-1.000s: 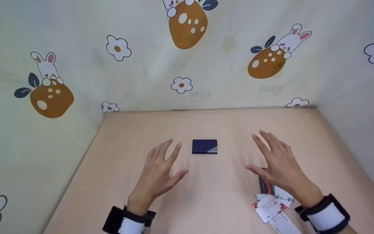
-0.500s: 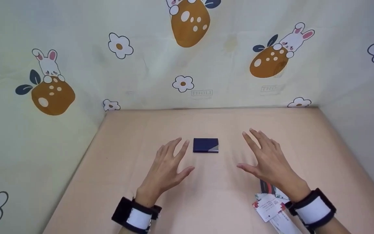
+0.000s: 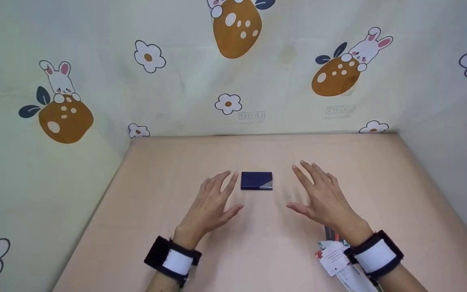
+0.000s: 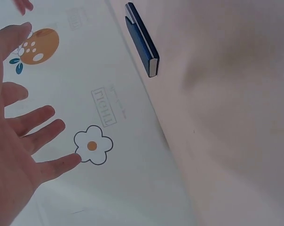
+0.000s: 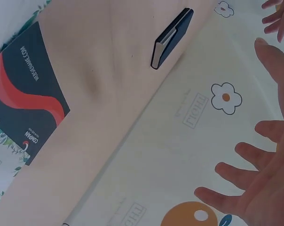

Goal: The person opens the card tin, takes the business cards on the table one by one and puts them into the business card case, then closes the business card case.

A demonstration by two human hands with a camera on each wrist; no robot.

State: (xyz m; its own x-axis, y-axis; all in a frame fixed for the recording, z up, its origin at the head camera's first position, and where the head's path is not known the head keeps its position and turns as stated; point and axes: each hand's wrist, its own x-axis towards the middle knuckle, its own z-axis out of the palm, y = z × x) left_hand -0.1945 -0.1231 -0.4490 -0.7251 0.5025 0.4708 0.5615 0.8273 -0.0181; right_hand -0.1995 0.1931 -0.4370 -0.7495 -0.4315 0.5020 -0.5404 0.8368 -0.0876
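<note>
Both hands over the table, nothing held. Left hand: grip spread, thumb apart from fingers. Right hand: same, spread. The blue case lies flat on the table, between the hands and slightly ahead of them, silver corner at near right, touching neither. Step looks like a two-handed reach for it.

To do it well: bring both hands in evenly from the short ends. Left fingertips look nearer (at least from the head view), so let the right catch up or the case may get shoved sideways. It's thin and probably slick, so go low, thumbs at the near edge, fingers behind, then pinch lightly. Mind the loose cards, overlapping under the right wrist strap; keep that wrist raised so it doesn't drag them. Dark card is in that pile too.
</note>
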